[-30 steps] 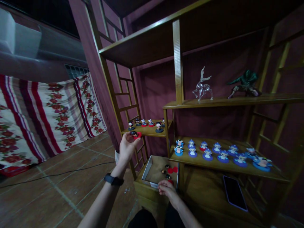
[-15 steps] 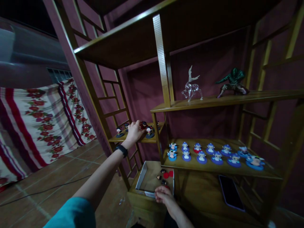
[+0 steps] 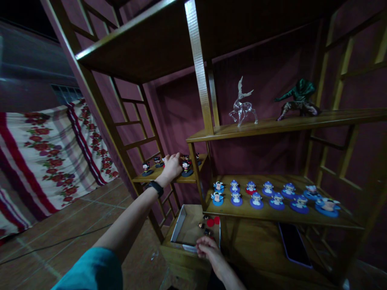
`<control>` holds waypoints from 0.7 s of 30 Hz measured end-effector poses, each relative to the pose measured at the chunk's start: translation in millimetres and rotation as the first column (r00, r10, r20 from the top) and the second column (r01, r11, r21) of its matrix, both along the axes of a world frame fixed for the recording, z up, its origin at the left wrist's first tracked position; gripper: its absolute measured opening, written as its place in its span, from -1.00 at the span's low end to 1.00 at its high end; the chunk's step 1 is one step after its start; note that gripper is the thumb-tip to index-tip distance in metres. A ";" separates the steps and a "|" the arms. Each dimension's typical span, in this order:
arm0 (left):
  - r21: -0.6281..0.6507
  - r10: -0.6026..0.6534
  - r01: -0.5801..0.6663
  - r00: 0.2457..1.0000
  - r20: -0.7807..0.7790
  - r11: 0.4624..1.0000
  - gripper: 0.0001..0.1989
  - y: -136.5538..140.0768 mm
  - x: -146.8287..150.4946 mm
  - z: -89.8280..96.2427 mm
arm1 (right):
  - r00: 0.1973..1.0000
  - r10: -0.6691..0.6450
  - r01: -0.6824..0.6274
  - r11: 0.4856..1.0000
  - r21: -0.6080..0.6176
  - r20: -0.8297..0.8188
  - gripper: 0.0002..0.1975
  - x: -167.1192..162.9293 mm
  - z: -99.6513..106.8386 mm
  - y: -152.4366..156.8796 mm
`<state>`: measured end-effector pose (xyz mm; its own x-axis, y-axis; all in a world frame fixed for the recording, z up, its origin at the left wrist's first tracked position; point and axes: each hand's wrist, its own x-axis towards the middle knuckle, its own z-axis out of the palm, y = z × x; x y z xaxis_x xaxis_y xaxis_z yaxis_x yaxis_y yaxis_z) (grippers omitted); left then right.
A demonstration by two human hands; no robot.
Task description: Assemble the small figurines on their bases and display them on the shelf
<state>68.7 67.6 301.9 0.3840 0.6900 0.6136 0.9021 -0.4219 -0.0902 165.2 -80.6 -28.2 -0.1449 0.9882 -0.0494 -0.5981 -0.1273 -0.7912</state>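
Note:
My left hand (image 3: 172, 166) reaches to the small left shelf (image 3: 157, 175), its fingers closed at a dark-haired figurine (image 3: 186, 157) in the back row. They hide part of their grip. In front of that one stands a figurine with a red and black outfit (image 3: 186, 167) on a dark round base. Left of the hand are a white-faced figurine (image 3: 146, 167) and a dark-capped one (image 3: 157, 161). My right hand (image 3: 208, 246) is curled at the near edge of an open cardboard box (image 3: 189, 225); anything inside its fingers is hidden. Small figurine parts (image 3: 207, 232) and red discs (image 3: 211, 222) lie in the box.
Two rows of blue and white figurines (image 3: 256, 199) stand on the middle right shelf. Above them are a clear glass deer (image 3: 242, 109) and a green crouching statue (image 3: 299, 100). A phone (image 3: 294, 243) lies on the lower board. Wooden posts (image 3: 199, 68) frame the compartments.
My left hand has shifted slightly right along the small shelf with the dark-haired figurine, which now looks more upright. Another figurine shows behind the hand. My right hand stays by the box.

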 end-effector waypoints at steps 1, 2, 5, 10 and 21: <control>-0.014 0.004 -0.004 1.000 0.014 1.000 -0.53 -0.8 0.3 0.0 | 1.000 0.004 -0.004 1.000 0.000 0.001 -0.74 0.1 -0.2 -0.1; -0.022 0.004 -0.003 1.000 0.028 1.000 -0.53 -2.2 0.3 0.1 | 1.000 0.008 -0.008 1.000 0.002 0.001 -0.74 0.3 -0.7 0.0; -0.020 -0.019 0.021 0.997 0.072 1.000 -0.56 -8.0 -2.4 2.0 | 1.000 0.014 -0.014 1.000 0.000 0.008 -0.74 0.8 -3.7 1.3; -0.033 -0.112 0.119 0.978 0.179 0.992 -0.46 -11.4 -15.9 9.3 | 1.000 0.019 -0.019 1.000 0.005 0.015 -0.72 0.1 -11.3 3.7; -0.211 -0.140 0.241 0.905 0.402 0.947 -0.30 1.3 -38.7 10.1 | 0.999 0.040 -0.040 0.999 0.010 0.003 -0.70 -3.6 -13.4 3.4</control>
